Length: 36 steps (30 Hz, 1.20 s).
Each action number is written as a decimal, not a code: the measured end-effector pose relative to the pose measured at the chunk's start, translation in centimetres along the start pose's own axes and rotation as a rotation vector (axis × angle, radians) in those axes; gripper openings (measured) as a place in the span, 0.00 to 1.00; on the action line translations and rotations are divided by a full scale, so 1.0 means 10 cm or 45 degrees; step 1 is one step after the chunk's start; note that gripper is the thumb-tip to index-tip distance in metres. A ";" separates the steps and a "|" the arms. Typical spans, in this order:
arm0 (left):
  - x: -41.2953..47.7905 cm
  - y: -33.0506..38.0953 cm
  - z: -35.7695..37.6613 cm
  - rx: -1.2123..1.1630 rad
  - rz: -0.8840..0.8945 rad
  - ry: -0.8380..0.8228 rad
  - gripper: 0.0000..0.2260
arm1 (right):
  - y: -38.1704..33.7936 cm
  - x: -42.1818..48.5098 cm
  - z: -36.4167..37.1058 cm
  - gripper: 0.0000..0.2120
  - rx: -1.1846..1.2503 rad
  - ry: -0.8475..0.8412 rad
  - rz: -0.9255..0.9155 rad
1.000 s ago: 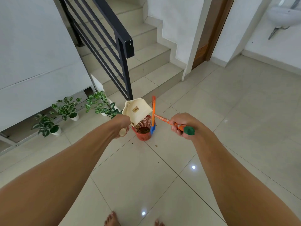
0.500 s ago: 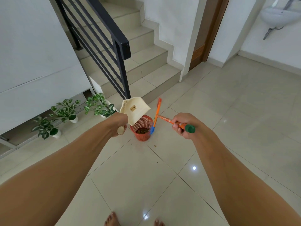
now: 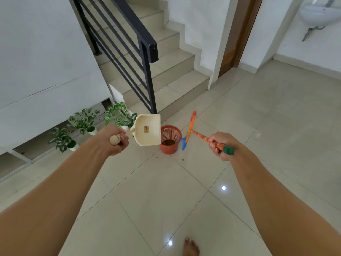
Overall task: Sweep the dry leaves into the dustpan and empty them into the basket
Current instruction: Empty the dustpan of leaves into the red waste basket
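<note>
My left hand (image 3: 115, 140) grips the round wooden end of the cream dustpan (image 3: 147, 130), held in the air with its underside facing me, just left of the red mesh basket (image 3: 170, 140). Brown dry leaves (image 3: 168, 142) lie in the bottom of the basket. My right hand (image 3: 220, 145) grips the orange broom handle (image 3: 201, 137) near its green end cap; the orange and blue broom head (image 3: 188, 133) hangs beside the basket's right side. A few leaf crumbs (image 3: 182, 159) lie on the tiles in front of the basket.
Three small potted plants (image 3: 83, 124) stand along the white wall at left. A black stair railing (image 3: 147, 74) and tiled steps (image 3: 177, 76) rise behind the basket. A brown door (image 3: 238, 34) is at the back, a wall sink (image 3: 317, 13) at top right. My bare foot (image 3: 191, 246) shows at the bottom.
The dustpan has swung away to the left of the basket, which now shows its leaves. The broom head has moved a little right, and the view has shifted.
</note>
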<state>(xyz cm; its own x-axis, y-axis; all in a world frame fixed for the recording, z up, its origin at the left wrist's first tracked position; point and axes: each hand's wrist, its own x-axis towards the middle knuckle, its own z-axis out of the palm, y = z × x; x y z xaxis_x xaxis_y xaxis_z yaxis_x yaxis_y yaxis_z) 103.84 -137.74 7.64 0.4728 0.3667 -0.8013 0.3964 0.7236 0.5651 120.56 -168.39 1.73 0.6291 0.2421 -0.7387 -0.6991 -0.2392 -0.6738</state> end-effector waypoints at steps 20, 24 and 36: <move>0.60 -0.96 -1.00 -0.342 -0.350 0.309 0.07 | 1.02 0.05 0.41 0.07 -0.975 0.135 0.131; 0.89 -1.04 -0.71 -0.427 -0.352 0.395 0.09 | 0.84 0.32 0.33 0.04 -1.397 0.154 0.113; 1.47 -0.80 -0.07 -0.689 -0.372 0.638 0.04 | 0.43 0.74 0.23 0.08 -1.980 -0.026 0.034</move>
<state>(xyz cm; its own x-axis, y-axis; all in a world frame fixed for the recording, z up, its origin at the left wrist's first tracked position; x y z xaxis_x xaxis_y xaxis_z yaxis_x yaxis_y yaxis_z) 107.07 -137.71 -8.75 -0.0526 0.2446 -0.9682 -0.0489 0.9677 0.2472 121.41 -165.48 -6.59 0.6091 0.2313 -0.7586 0.3260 -0.9450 -0.0263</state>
